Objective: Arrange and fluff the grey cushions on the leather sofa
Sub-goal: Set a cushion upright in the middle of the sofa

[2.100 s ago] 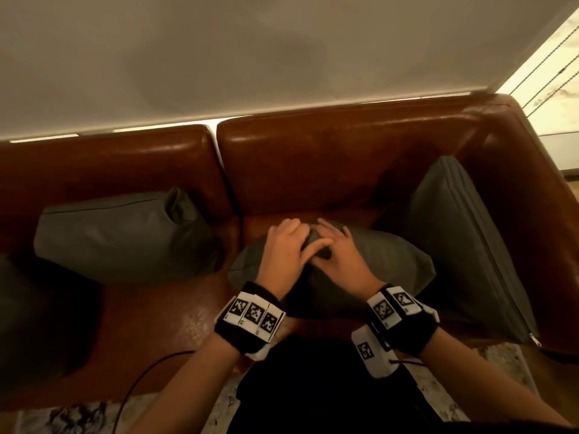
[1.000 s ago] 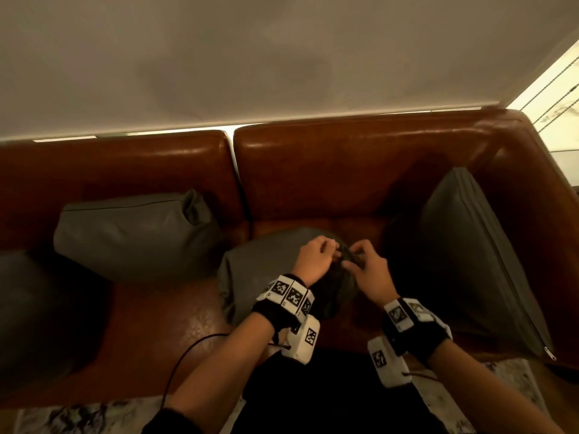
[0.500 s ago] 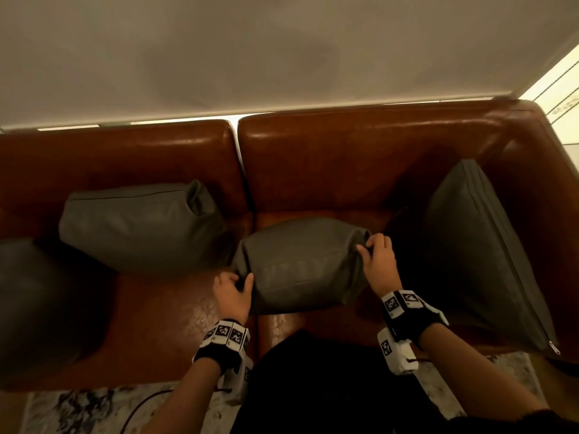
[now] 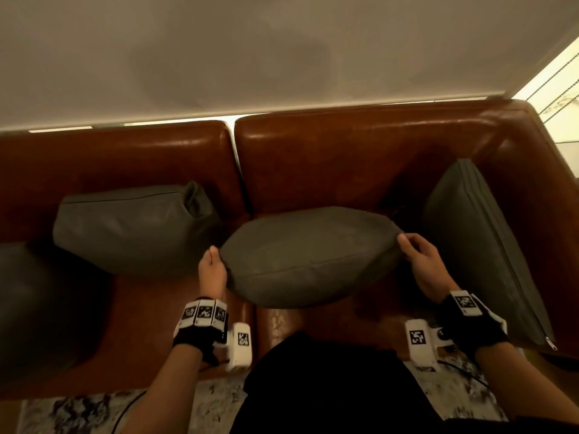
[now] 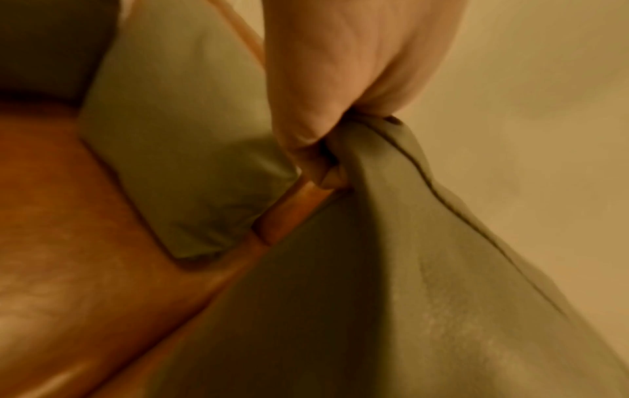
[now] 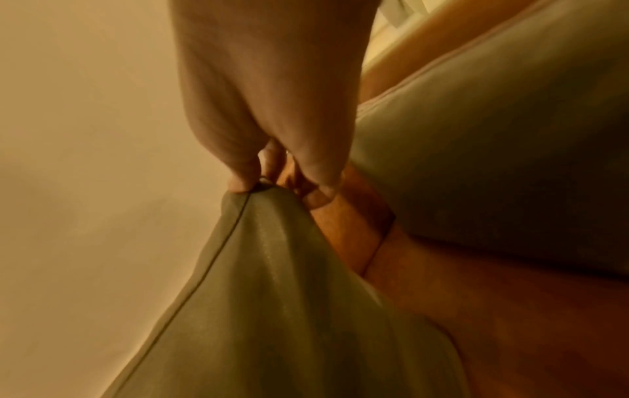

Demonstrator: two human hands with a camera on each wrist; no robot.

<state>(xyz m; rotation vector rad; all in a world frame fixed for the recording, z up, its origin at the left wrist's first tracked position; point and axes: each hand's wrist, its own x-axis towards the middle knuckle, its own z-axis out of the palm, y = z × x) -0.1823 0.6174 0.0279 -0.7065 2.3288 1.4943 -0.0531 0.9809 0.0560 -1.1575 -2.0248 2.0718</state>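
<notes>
A grey cushion [image 4: 310, 255] is held up over the seat of the brown leather sofa [image 4: 360, 158], stretched between both hands. My left hand [image 4: 212, 267] pinches its left corner, and the left wrist view shows the thumb and fingers [image 5: 306, 126] clamped on the cushion [image 5: 408, 269] by its seam. On the far side my right hand [image 4: 418, 255] pinches the right corner; in the right wrist view the fingertips [image 6: 245, 177] nip the pointed corner of the cushion [image 6: 272, 296].
A second grey cushion [image 4: 134, 227] leans on the left backrest. A third cushion [image 4: 479, 245] stands against the right armrest, and a dark cushion [image 4: 40, 308] lies at the far left. A patterned rug [image 4: 78, 411] lies in front of the sofa.
Both hands went from pressing the middle of the cushion to its two ends. They have spread apart and lifted it, so it now hangs wider and flatter.
</notes>
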